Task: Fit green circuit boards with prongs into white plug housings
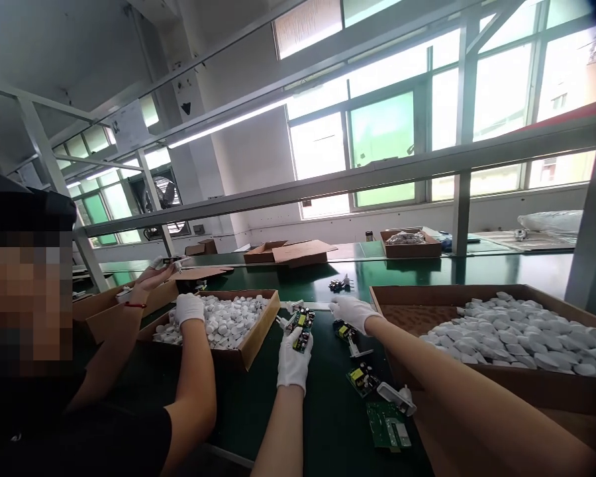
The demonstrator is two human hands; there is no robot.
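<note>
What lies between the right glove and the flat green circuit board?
Head view: a populated board and another, both with yellow parts, lie between the right glove and the flat green circuit board.

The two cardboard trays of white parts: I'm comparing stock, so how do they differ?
The co-worker's tray looks smaller than the right-hand tray. The co-worker's tray is covered with parts, while the right-hand tray shows bare brown bottom at its left. A co-worker's gloved hand reaches into the first; nothing touches the second's parts. Both hold loose white parts.
</note>
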